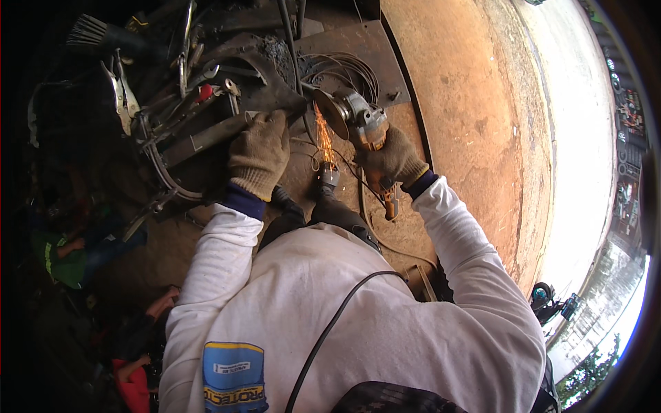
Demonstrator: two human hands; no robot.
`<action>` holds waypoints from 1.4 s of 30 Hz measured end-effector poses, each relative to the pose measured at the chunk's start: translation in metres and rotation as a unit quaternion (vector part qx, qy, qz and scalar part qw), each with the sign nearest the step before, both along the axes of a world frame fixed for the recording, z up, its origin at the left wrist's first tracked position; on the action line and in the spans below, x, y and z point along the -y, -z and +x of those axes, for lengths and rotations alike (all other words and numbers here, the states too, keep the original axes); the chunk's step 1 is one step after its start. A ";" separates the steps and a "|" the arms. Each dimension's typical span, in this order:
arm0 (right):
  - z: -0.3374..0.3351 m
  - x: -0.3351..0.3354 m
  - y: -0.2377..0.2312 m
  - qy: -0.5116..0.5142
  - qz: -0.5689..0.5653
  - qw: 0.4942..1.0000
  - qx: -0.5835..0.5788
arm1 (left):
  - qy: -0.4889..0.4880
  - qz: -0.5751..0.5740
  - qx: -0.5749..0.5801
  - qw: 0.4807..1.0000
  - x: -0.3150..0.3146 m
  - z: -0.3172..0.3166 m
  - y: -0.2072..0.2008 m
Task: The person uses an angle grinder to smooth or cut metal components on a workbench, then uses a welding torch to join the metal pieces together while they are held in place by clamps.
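Evidently, the right hand point(395, 153) in a knit glove has its fingers wrapped around an angle grinder point(372, 125), whose disc stands at the right corner of a dark metal plate point(279, 94). Orange sparks point(323, 134) stream down toward a shoe point(330, 177). The gloved left hand point(261, 153), fingers curled, is at the end of a flat metal bar point(203, 142); whether it grips, I cannot tell.
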State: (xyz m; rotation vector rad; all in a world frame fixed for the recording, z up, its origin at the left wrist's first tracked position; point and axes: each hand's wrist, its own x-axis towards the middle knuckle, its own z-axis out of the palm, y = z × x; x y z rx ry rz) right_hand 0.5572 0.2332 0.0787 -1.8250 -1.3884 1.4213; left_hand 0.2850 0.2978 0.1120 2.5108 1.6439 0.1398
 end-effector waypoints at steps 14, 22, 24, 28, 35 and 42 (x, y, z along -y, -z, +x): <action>0.001 -0.004 -0.002 0.017 0.000 0.999 -0.046 | 0.001 0.002 -0.001 1.000 -0.001 0.003 -0.002; 0.002 -0.011 0.009 -0.005 -0.014 1.000 -0.007 | 0.004 0.023 0.023 0.999 0.000 -0.001 0.002; 0.003 -0.009 0.010 -0.003 -0.029 0.999 -0.025 | 0.001 0.016 0.022 1.000 0.001 0.000 0.001; 0.010 0.002 0.028 -0.007 -0.032 0.999 -0.017 | 0.002 0.021 0.034 0.999 0.001 0.001 0.001; 0.002 -0.003 0.004 -0.005 0.004 1.000 0.000 | 0.012 0.048 0.044 0.998 0.000 -0.002 0.006; 0.010 0.011 0.017 -0.008 0.015 1.000 -0.020 | 0.023 0.043 0.062 0.997 0.000 -0.004 0.006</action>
